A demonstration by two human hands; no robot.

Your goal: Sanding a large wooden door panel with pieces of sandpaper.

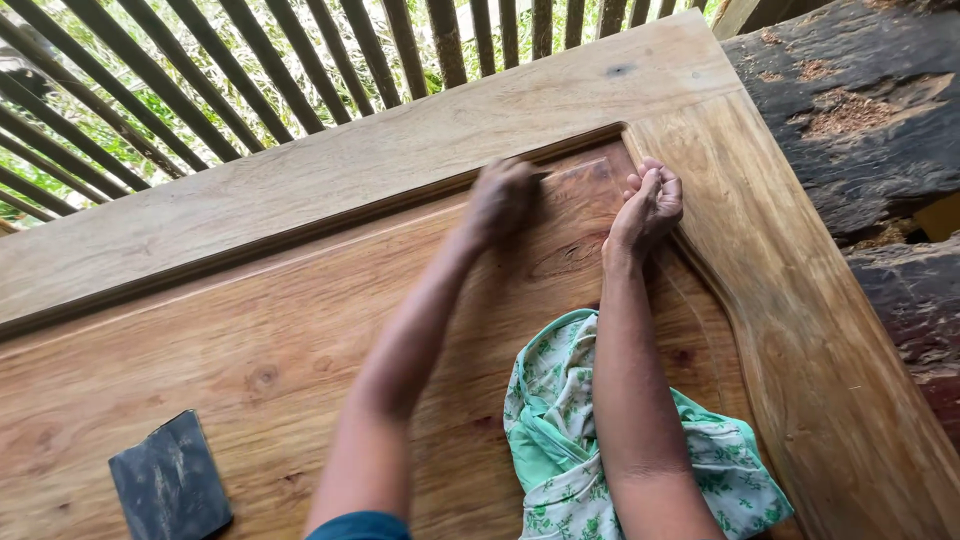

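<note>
A large wooden door panel (300, 330) with a raised frame lies flat under me. My left hand (500, 198) is blurred and closed over something small and dark against the recessed panel near the frame's inner corner; what it grips is too blurred to name. My right hand (650, 205) rests beside it as a closed fist on the panel, close to the right moulding, and I cannot see anything in it. My right forearm lies over a green and white floral cloth (560, 440) bunched on the panel.
A dark rectangular sheet, like sandpaper (170, 478), lies on the panel at the lower left. Dark slatted railing (200, 80) with greenery behind runs along the far edge. Rough dark timber with sawdust (860, 110) sits to the right of the door.
</note>
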